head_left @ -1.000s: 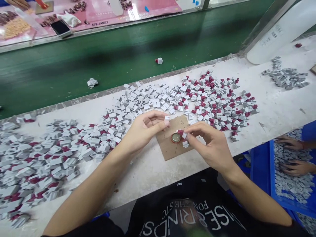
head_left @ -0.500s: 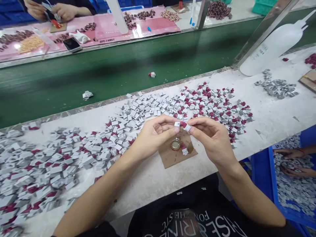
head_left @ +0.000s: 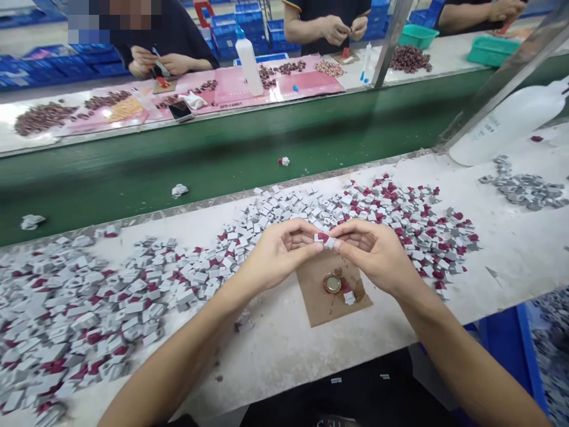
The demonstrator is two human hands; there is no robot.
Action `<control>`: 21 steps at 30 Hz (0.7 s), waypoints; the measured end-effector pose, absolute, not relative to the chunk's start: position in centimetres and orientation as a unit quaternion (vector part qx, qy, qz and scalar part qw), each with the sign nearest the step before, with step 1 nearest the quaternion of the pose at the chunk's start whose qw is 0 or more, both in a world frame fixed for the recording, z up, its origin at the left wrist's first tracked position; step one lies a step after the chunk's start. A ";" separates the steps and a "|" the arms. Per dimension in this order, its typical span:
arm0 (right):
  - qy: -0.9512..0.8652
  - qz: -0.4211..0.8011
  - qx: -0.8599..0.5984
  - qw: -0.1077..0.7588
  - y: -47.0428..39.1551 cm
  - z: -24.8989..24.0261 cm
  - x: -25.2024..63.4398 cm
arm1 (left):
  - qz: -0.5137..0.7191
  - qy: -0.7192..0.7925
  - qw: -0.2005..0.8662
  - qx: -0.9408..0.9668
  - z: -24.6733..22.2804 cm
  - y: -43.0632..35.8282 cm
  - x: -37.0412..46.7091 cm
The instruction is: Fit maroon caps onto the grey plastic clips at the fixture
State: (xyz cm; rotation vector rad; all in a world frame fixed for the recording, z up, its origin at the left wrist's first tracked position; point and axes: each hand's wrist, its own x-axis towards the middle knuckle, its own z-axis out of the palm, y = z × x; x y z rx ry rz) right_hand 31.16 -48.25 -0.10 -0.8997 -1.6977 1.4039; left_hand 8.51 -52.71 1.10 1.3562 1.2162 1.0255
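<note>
Between the fingertips of both hands is a small white and dark red piece [head_left: 325,239]. My left hand [head_left: 284,252] pinches its left end, and my right hand [head_left: 376,252] pinches the right end. Below them a piece of brown cardboard [head_left: 315,302] lies on the white table [head_left: 275,356]. On the cardboard stand a small round cap [head_left: 332,283] and another white and red piece [head_left: 349,297]. A long heap of white, grey and dark red pieces [head_left: 146,279] spreads behind and to the left of my hands.
A green belt [head_left: 235,160] runs behind the table, carrying a few pieces. Grey parts [head_left: 528,188] and a large white bottle [head_left: 498,127] stand at the right, by a slanted metal post. Blue bin [head_left: 511,350] at lower right. People work across the belt.
The view has tilted up and shifted left, showing more of the people opposite. Both hands still hold the piece between their fingertips. The hands reaching into the blue bin are out of view.
</note>
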 end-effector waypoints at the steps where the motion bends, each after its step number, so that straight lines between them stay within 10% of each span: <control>1: -0.685 0.543 -0.337 0.349 -46.9 0.2 30.4 | 0.428 0.511 0.490 0.562 1.3 -52.4 7.7; 8: -0.787 0.327 -0.447 0.271 -34.1 1.1 18.3 | 0.525 0.626 0.337 0.468 1.7 -48.7 1.8; 21: -0.762 0.347 -0.473 0.272 -28.2 -0.4 13.7 | 0.494 0.695 0.322 0.411 -0.2 -40.6 -0.6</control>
